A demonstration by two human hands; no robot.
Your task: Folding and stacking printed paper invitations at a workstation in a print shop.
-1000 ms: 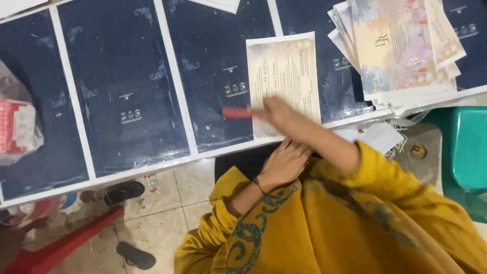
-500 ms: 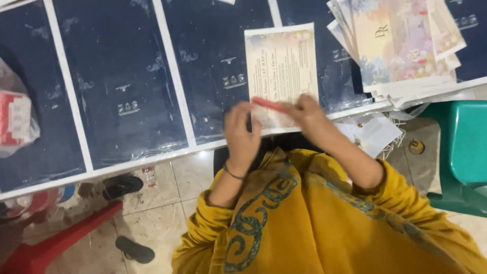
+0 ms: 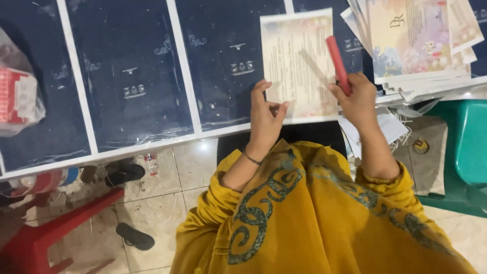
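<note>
Red stick-shaped tool (image 3: 338, 63) sits clamped in your right hand (image 3: 359, 97), fingers curled round its lower end, tip slanting up and away over the printed card (image 3: 298, 66). Your left hand (image 3: 266, 112) pinches the card's near left edge, thumb and fingertips closed on the paper. Card lies flat on the dark blue sheets (image 3: 132, 76), a stack of floral cards (image 3: 416, 45) just right of your right hand. Looks like the creasing or pressing step; next you'd need the tool laid flat and the card held steady.
</note>
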